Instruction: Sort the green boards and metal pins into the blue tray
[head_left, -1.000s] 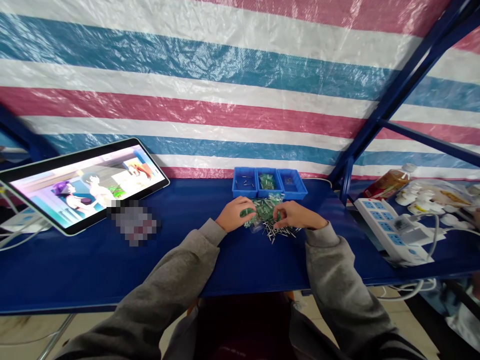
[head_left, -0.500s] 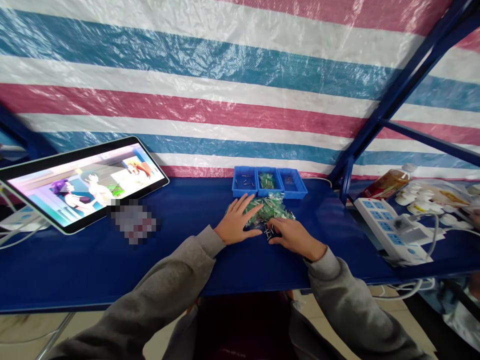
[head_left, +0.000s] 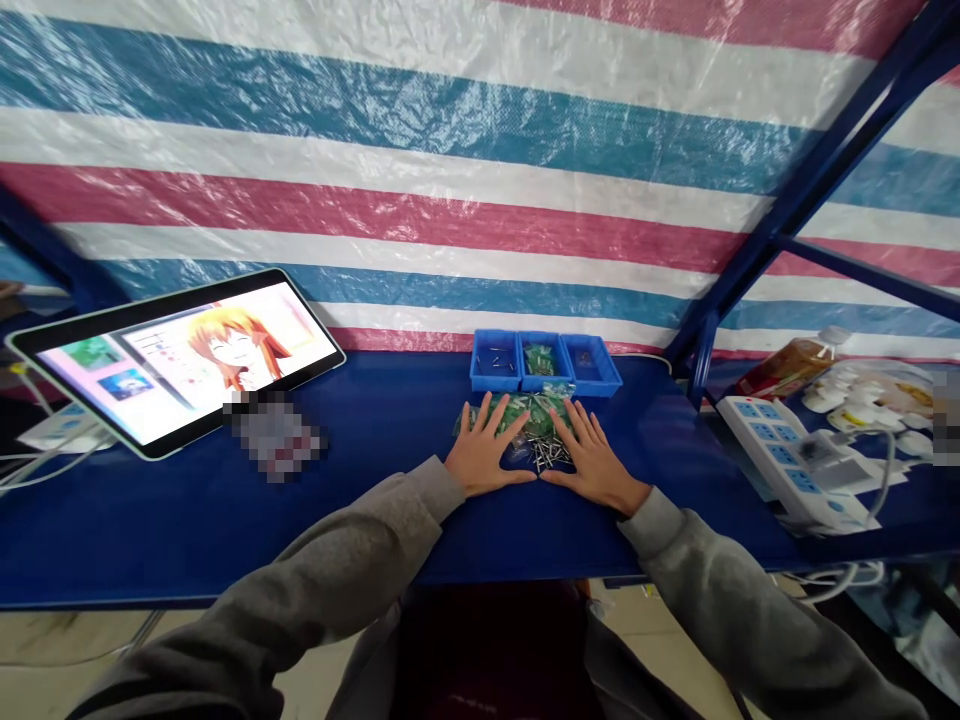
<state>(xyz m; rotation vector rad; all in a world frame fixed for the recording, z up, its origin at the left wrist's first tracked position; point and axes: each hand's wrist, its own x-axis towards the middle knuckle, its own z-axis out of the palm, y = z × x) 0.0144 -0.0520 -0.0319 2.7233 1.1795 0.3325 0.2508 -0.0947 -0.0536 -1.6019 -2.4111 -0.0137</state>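
Note:
My left hand point(head_left: 486, 452) lies spread over the left side of a heap of small clear-and-green plastic packets point(head_left: 517, 408). On the heap's right side, my right hand point(head_left: 596, 464) is also spread, its fingers over the packets. Between the two thumbs and palms a pile of small, thin metal pieces point(head_left: 551, 453), like pins or screws, shows on the table. The thumb tips nearly meet just in front of this pile. Neither hand grips anything. Fingers cover part of the heap.
Behind the heap stand a left blue bin point(head_left: 495, 380) with a few metal pieces, a middle bin point(head_left: 541, 380) with green packets and a right bin point(head_left: 596, 380). A tablet point(head_left: 150, 448) leans at the left. A power strip point(head_left: 772, 445) and a bottle point(head_left: 791, 362) are at the right.
My right hand has gone from bent fingers at the metal pieces to lying spread on the packets. More of the metal pile shows. The view has shifted slightly.

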